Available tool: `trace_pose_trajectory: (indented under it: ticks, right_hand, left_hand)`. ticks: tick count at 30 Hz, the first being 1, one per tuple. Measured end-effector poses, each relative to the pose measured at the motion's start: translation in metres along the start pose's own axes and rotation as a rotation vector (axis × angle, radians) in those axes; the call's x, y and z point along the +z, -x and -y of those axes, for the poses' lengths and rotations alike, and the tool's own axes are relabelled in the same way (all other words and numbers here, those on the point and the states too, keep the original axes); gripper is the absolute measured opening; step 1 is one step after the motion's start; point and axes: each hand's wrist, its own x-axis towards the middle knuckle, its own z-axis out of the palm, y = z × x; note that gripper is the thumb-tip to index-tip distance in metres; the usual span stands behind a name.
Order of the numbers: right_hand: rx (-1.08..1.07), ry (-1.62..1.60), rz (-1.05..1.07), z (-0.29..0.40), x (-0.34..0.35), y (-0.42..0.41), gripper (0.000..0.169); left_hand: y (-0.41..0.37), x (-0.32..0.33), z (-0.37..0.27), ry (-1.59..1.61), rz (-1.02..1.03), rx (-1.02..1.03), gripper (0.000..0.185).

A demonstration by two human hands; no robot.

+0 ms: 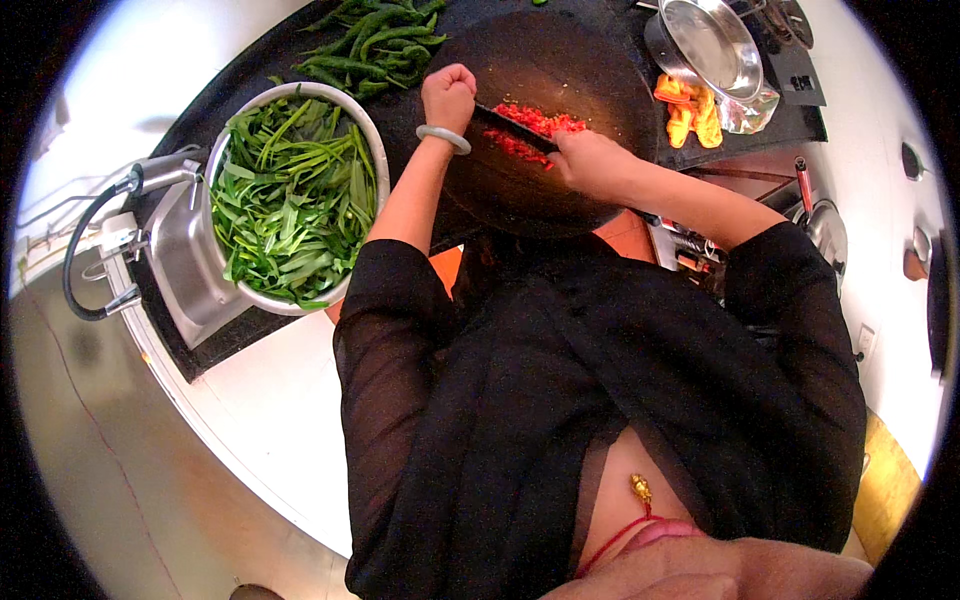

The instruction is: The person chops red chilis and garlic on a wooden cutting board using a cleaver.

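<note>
My right hand (589, 161) grips the handle of a dark-bladed kitchen knife (517, 129), which lies across chopped red peppers (536, 120) on a round dark wooden chopping board (525, 191). Bits of red show on both sides of the blade. My left hand (449, 94), with a pale bangle at the wrist, is curled into a fist by the far end of the blade. Whether its fingers press on the blade's tip or hold anything cannot be made out.
At the left, a large metal bowl of leafy greens (292, 202) stands over the edge of a steel sink (199, 277) with a faucet (161, 172). Long green peppers (375, 45) lie behind my left hand. Orange gloves or a cloth (690, 112) and a metal basin (709, 45) are at the right.
</note>
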Motion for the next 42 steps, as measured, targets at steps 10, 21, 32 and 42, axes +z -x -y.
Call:
trace_pose_trajectory:
  ticks: [10, 21, 32, 42]
  right_hand:
    - [-0.061, -0.162, -0.111, 0.006, 0.013, 0.013, 0.027]
    - [0.382, -0.575, 0.007, 0.044, 0.029, 0.026, 0.028]
    - [0.217, -0.655, -0.124, 0.019, 0.056, 0.021, 0.020]
    - [0.130, -0.355, -0.249, 0.006, 0.072, 0.021, 0.024]
  left_hand:
    - [0.026, 0.007, -0.003, -0.303, -0.175, 0.217, 0.012]
    - [0.066, -0.076, -0.064, 0.107, -0.302, 0.221, 0.013]
    - [0.180, -0.229, -0.032, 0.069, -0.722, -0.014, 0.013]
    - [0.272, -0.269, -0.048, 0.252, -1.078, -0.028, 0.014]
